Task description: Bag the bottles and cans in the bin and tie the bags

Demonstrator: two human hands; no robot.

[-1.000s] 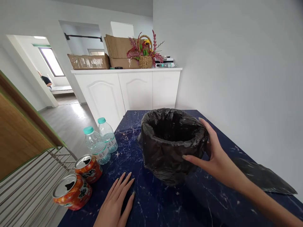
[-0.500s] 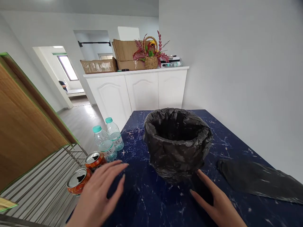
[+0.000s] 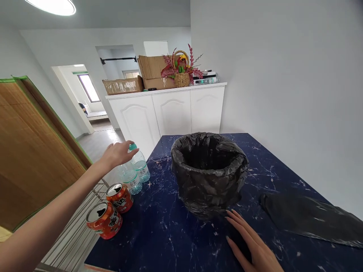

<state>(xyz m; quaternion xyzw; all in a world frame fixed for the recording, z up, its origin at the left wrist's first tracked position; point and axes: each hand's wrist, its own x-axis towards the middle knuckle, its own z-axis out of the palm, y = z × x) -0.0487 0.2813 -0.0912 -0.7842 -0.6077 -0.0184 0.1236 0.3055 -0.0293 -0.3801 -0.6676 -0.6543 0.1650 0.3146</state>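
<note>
My left hand (image 3: 120, 153) is over two clear plastic bottles at the table's left edge, thumb apart from the fingers. It hides the cap of the nearer bottle (image 3: 132, 181); whether it touches is hard to tell. The farther bottle (image 3: 141, 168) has a teal cap beside my fingertips. Below my forearm stand two opened orange drink cans, the nearer can (image 3: 106, 221) and the farther can (image 3: 121, 198). Resting by the table's front, my right hand (image 3: 252, 241) is open, fingers stretched toward the base of a bin lined with a black plastic bag (image 3: 210, 189).
A flattened black plastic bag (image 3: 309, 219) lies at the right of the dark blue marbled table (image 3: 164, 241). On the left are a metal wire rack (image 3: 70, 234) and a bamboo blind (image 3: 36, 151). Behind, a white cabinet (image 3: 172, 113) carries cardboard boxes and a flower basket (image 3: 181, 79).
My left hand has moved forward from beside the cans to above the bottles, uncovering the cans. My right hand has shifted only slightly. The view has tilted up a little.
</note>
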